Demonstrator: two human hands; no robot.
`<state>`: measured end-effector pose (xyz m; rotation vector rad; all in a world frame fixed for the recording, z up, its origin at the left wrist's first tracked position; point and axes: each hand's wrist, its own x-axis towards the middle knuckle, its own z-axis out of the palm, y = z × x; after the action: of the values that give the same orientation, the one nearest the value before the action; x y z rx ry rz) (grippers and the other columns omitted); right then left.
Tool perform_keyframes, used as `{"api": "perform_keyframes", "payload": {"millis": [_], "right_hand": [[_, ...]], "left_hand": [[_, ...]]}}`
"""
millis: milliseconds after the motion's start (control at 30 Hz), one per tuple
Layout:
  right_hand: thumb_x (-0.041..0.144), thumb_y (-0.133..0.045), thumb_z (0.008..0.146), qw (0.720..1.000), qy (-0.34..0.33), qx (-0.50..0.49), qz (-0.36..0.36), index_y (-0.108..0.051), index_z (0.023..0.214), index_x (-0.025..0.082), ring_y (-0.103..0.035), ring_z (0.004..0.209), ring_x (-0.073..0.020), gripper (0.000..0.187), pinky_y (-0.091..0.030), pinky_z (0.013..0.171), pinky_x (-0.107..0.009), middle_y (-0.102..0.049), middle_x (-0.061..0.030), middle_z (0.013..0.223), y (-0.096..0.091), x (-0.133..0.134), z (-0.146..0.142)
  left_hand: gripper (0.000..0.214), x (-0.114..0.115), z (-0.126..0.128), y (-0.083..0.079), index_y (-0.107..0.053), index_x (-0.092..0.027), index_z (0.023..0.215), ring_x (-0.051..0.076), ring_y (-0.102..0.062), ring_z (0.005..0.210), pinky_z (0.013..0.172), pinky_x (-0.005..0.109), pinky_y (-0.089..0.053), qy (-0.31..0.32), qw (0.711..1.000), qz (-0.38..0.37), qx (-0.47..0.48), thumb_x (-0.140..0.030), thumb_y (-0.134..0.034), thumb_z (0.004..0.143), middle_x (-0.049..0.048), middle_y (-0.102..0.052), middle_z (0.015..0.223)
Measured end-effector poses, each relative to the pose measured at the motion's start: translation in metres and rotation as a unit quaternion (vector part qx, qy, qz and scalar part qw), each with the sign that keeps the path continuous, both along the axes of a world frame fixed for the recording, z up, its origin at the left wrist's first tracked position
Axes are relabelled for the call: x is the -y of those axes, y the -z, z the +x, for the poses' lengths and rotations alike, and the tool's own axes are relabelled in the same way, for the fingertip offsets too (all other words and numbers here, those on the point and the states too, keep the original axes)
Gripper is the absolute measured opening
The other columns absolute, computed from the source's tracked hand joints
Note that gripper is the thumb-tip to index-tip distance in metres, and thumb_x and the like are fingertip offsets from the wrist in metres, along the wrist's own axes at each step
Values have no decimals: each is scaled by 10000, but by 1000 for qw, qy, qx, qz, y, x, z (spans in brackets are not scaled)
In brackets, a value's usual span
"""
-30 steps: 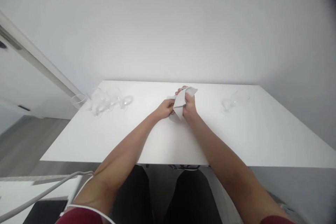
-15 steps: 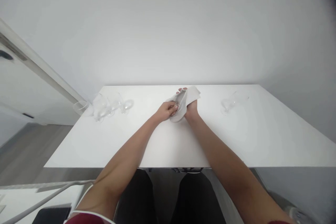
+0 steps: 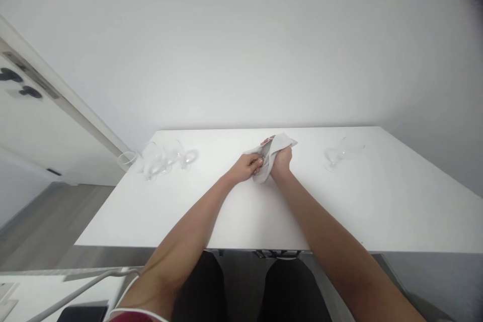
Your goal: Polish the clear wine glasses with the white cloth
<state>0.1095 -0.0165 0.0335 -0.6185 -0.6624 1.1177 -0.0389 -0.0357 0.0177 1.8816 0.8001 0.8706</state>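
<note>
Two hands are holding a pale cloth point(image 3: 273, 148) over the middle of the white table point(image 3: 256, 216). The right hand point(image 3: 282, 161) is closing round the bunched folds; the left hand point(image 3: 247, 167) is curling its fingers nearly together at the left fold, around a glint too small to identify. The cloth is looking light, soft and limp, so gathered folds are probably offering a surer hold than a loose corner. Clear glasses point(image 3: 154, 163), likely slippery and fragile, are crowding the left edge; another glass point(image 3: 343, 150) is standing rightward. Tabletop is stretching between hands and glassware on both sides, with a wall point(image 3: 256, 40) rising behind.
</note>
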Motion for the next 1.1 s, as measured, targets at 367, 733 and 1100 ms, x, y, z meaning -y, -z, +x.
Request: {"api": "perform_keyframes", "payload": {"millis": [367,733,1100], "right_hand": [[305,-947,675,980,-60,177,63,-705,982,241,-714,826,-189,395,-621,781,-330,-761,9,915,0,20,-16],[302,-1019,616,939,-64,286,180,-760,1087,265,-724,1008,-255,539,-621,966,-422,-759,-53,1127,-7,35,-14],[423,-993,700,933,-115,264,218,-780,1133,287,-692,1209,-311,502,-562,1128,-518,-726,-95,1260,-15,39,-17]], "left_hand": [[226,-11,-5,19,-656,-158,778,200,-613,792,762,328,-502,-69,993,25,96,-353,-760,821,26,-688,768],[376,-18,-3,25,-699,-212,1109,309,-664,1110,968,443,-558,-199,968,47,146,-361,-856,802,95,-712,1105],[155,-11,-3,10,-656,-208,957,294,-666,1037,864,432,-568,-191,975,25,112,-279,-761,868,88,-671,1013]]}}
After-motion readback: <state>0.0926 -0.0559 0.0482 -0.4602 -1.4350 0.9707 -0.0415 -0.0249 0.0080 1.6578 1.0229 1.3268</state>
